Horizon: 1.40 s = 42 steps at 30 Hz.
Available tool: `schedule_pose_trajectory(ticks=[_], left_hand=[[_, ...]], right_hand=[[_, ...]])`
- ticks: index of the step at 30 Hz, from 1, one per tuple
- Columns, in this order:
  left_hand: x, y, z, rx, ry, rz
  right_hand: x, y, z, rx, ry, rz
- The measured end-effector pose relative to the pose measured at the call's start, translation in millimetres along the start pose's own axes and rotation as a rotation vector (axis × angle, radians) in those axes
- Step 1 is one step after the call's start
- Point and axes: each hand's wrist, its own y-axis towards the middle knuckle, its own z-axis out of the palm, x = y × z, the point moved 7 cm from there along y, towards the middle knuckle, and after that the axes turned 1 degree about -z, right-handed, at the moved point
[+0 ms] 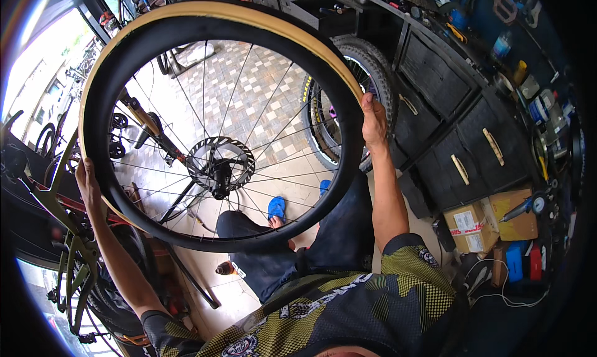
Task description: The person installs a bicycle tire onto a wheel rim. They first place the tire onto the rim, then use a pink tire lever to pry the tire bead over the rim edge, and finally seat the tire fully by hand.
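A bicycle wheel with a deep black rim (101,130), thin spokes and a toothed-looking disc rotor (241,150) is raised in front of me. Around it runs a tyre (205,9) with a tan sidewall, widest in view along the top. My left hand (89,181) is closed on the tyre at the wheel's left edge, its fingers partly hidden. On the opposite side my right hand (374,122) grips the tyre, thumb up along the tan sidewall. Whether the tyre's bead sits fully in the rim, I cannot tell.
Behind the wheel stand knobby-tyred wheels (367,52) beside black cabinets (429,83). A green bicycle frame (81,257) is at my left. Cardboard boxes (469,223) lie low on the right, near a gauge (538,204). A small dark bottle (225,268) is on the floor.
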Motion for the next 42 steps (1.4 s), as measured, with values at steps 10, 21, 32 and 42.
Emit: schedule_pose_trajectory(ticks=[10, 21, 32, 42], left_hand=[[-125, 91, 47, 0.198, -0.011, 0.222], [-452, 43, 194, 0.548, 0.598, 0.913], [-464, 53, 202, 0.366, 0.271, 0.862], [-456, 65, 216, 0.331, 0.397, 0.716]], right_hand=[[7, 12, 11, 0.054, 0.103, 0.056], [66, 9, 45, 0.19, 0.027, -0.189], [179, 55, 107, 0.327, -0.142, -0.262], [166, 70, 120, 0.183, -0.348, -0.287]])
